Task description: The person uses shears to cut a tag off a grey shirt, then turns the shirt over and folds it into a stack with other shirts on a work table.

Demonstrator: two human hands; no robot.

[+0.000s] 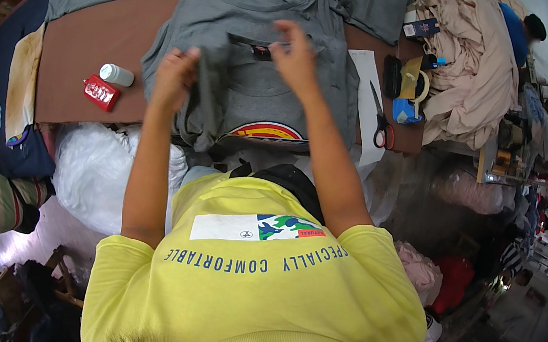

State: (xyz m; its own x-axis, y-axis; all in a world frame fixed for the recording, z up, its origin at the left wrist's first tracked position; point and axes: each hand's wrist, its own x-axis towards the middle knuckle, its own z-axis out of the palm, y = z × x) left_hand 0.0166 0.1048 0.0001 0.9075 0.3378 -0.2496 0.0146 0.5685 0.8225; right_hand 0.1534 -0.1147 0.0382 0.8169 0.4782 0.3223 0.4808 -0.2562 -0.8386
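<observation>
Grey T-shirt (259, 89) in both hands

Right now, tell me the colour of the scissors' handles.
Red and black handles on the scissors, seen in the head view, lying right of the grey T-shirt.

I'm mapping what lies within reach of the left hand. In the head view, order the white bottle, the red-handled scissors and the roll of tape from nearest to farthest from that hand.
1. White bottle: on the brown table, to the left of the left hand.
2. Red-handled scissors: on the white paper strip, to the right, past the right hand.
3. Roll of tape: farther right, near the table's edge.
</observation>
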